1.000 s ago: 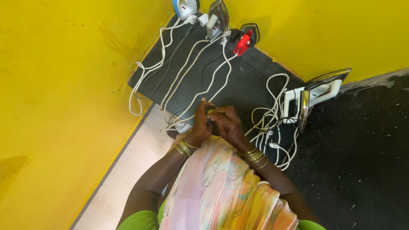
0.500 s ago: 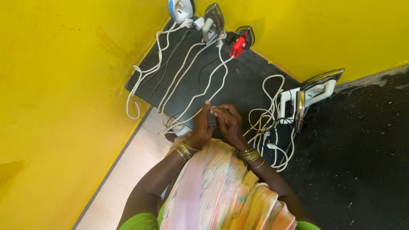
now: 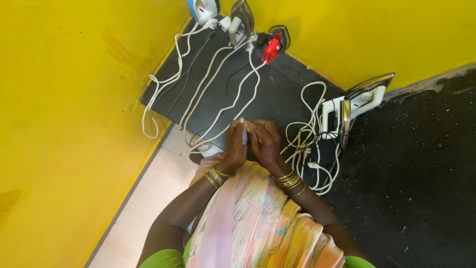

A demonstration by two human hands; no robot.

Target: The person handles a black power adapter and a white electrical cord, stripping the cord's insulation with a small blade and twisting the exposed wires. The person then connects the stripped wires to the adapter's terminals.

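head: one view, worn on the person's head | faces: steeply down over chest and forearms | range: left hand (image 3: 237, 147) and right hand (image 3: 264, 144) near, low centre | far edge: black mat (image 3: 277, 94) reaching the yellow wall (image 3: 357, 34) at the top | shared views: none, single camera
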